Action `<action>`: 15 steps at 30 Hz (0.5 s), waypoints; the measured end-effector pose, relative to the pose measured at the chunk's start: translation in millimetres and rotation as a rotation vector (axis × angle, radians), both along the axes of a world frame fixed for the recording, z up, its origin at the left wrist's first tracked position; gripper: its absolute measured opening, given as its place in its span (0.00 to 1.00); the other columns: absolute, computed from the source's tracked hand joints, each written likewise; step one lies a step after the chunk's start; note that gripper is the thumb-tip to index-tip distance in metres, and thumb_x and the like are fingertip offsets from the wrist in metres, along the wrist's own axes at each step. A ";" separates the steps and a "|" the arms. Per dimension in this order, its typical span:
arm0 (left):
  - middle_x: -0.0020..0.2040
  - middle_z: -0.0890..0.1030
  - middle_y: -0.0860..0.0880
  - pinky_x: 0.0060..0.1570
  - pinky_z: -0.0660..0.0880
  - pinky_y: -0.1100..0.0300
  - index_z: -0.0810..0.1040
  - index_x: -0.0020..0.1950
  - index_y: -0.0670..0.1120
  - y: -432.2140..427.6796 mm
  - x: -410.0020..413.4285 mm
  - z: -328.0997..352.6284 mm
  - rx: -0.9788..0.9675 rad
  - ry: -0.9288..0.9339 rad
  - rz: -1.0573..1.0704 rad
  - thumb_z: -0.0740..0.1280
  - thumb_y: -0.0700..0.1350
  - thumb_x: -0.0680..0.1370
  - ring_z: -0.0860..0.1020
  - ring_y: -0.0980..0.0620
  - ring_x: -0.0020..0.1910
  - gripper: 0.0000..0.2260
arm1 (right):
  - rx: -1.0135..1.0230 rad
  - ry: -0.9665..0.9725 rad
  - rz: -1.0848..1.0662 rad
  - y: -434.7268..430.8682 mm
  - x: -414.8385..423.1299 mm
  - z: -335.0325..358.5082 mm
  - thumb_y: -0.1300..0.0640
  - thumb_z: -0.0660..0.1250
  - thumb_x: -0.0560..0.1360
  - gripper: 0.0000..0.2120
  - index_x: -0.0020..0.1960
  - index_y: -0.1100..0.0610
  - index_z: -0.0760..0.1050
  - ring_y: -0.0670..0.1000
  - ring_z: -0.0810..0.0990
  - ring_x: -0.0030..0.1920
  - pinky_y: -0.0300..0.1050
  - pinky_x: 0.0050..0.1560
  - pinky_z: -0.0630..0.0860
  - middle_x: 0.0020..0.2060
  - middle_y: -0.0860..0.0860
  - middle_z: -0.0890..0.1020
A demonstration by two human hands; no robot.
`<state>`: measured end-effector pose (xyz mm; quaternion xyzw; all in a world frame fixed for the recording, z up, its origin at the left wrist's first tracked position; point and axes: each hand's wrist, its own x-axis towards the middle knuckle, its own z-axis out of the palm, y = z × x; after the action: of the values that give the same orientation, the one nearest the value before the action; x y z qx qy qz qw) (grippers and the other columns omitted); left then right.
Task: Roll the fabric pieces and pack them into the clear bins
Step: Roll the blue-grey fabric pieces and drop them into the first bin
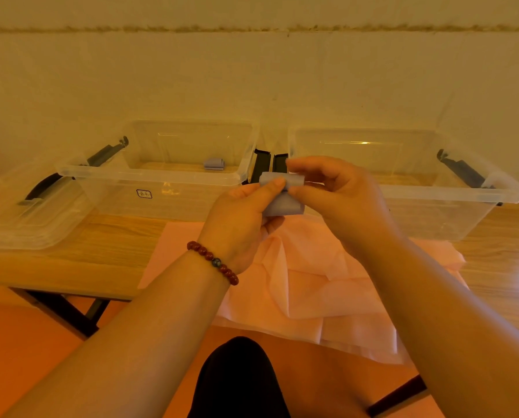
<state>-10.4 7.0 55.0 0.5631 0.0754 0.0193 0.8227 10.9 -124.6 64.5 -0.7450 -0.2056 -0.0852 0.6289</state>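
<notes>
A person's left hand (240, 224) & right hand (339, 194) hold a small blue-grey fabric piece (283, 206) above the table (71, 260), in front of the gap btw. two clear bins. Thumb & fingertips of each hand pinch the partly rolled cloth. The left bin (149, 176) & right bin (433, 191) stand along the table's far edge; a rolled blue piece (213, 163) lies near the left bin's far wall. Pink fabric (306, 291) drapes over the near edge. A clear lid (17, 218) rests at the left edge.
</notes>
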 end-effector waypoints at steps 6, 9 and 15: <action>0.43 0.82 0.50 0.38 0.76 0.65 0.80 0.47 0.49 2.1 -0.8 0.8 0.040 -0.023 -0.043 0.66 0.42 0.77 0.80 0.57 0.40 0.03 | -0.060 0.028 -0.072 -3.6 3.2 1.6 0.58 0.72 0.73 0.11 0.46 0.42 0.80 0.48 0.81 0.49 0.51 0.54 0.79 0.46 0.51 0.84; 0.41 0.84 0.51 0.37 0.76 0.65 0.79 0.46 0.49 2.7 -1.0 0.6 0.030 -0.003 -0.075 0.67 0.42 0.77 0.82 0.56 0.41 0.03 | -0.059 0.002 -0.061 -4.6 2.9 3.8 0.61 0.72 0.73 0.12 0.45 0.44 0.80 0.43 0.81 0.47 0.46 0.52 0.79 0.44 0.46 0.84; 0.44 0.84 0.48 0.35 0.75 0.65 0.79 0.49 0.47 3.2 -0.8 -0.4 0.054 0.000 -0.086 0.66 0.41 0.78 0.83 0.55 0.41 0.03 | -0.053 -0.026 -0.062 -4.5 2.0 7.3 0.65 0.71 0.73 0.13 0.43 0.46 0.80 0.38 0.81 0.45 0.38 0.49 0.78 0.43 0.41 0.82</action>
<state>-11.2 10.2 54.6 0.5880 0.0506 -0.0138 0.8072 12.9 -129.1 71.8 -0.7661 -0.1928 -0.1090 0.6033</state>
